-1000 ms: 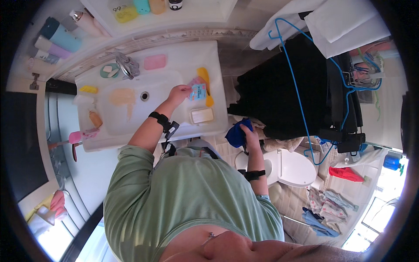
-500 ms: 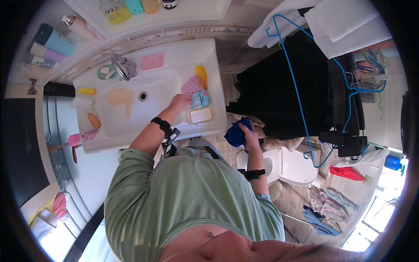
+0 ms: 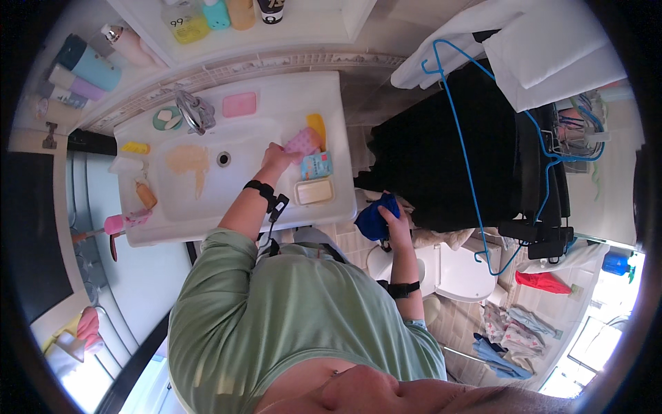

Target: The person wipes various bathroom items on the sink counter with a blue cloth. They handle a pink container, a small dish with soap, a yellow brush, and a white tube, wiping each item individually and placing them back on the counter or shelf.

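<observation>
At the right side of the white sink (image 3: 241,196), my left hand (image 3: 278,159) is closed on the edge of a pink dotted pad (image 3: 303,143), perhaps a sponge. Below the pad lies a light-blue packet (image 3: 316,165), with a pale soap bar in a dish (image 3: 314,192) nearer to me. A yellow item (image 3: 316,125) lies partly under the pad. My right hand (image 3: 397,222) grips a bunched dark-blue cloth (image 3: 376,219) beyond the sink's right edge. Its fingertips are partly hidden by the folds.
A chrome faucet (image 3: 195,112) and a pink tray (image 3: 239,105) stand at the sink's back. Tan liquid (image 3: 189,164) streaks the basin near the drain (image 3: 223,159). Right of me are a toilet (image 3: 465,274), hanging black clothes (image 3: 448,152) and a blue hanger (image 3: 460,124).
My left hand has shifted slightly away from the packet, up along the pad's left edge. The right hand still holds the blue cloth, and the whole view has tilted a little.
</observation>
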`<state>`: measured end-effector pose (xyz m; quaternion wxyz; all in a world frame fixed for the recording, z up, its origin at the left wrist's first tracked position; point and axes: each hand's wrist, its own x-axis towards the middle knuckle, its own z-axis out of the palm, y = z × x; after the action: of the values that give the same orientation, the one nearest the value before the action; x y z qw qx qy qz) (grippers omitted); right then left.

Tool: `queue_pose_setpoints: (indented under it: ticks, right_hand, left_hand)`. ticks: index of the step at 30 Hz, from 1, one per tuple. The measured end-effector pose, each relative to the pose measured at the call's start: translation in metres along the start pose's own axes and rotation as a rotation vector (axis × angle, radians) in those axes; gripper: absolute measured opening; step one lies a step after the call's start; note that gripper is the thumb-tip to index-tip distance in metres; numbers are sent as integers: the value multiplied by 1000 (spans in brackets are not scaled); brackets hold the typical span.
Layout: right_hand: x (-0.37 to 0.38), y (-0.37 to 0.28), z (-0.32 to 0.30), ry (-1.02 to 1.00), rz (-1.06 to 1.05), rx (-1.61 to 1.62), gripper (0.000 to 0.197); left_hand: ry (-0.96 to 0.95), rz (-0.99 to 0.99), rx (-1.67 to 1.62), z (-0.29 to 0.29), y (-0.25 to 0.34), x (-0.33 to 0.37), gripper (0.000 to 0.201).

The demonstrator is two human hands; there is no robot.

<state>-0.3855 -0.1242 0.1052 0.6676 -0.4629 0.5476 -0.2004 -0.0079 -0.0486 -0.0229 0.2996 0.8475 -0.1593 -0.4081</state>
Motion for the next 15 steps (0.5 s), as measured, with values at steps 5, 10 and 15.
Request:
queue_pose_setpoints:
  ticks: [5,10,15]
  right_hand:
    - [-8,-37,12,-83,-86,-64,57]
    - [-18,-65,33,-75,-121,-72,58]
    - [-25,-86,63,-219,-205,123,58]
  left_hand:
    - [85,-47,-127,20,-32,32,87]
    - [-86,127,-667,-8,-49,31,56]
    - [-381,180,-854,-83,-34,-48,34]
